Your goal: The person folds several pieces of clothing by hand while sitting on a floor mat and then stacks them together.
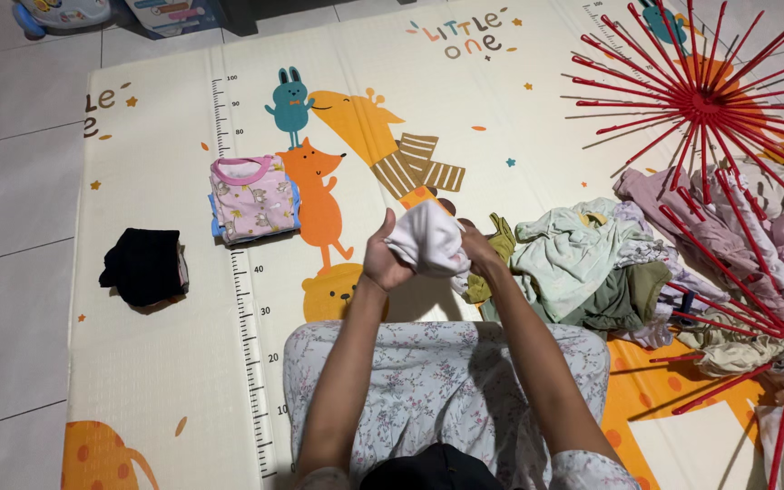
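Both forearms reach forward over the lap, raised above the play mat (165,363). The left hand (383,259) has its fingers clamped on a small white garment (428,240), thumb up. The right hand (478,245) grips the same cloth from the other side, fingers closed. A heap of laundry (592,268) lies just right; a folded pink stack (254,198) sits ahead-left.

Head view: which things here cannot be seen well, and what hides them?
- White garment: bunched between the left hand and right hand, so its kind is unclear.
- Right hand: fingers hidden behind the cloth.
- Red drying rack: cut off by the right and top edges.
- Clothes pile: items overlap; the rack's arms cover the far ones.
- Black folded item: too dark to identify.
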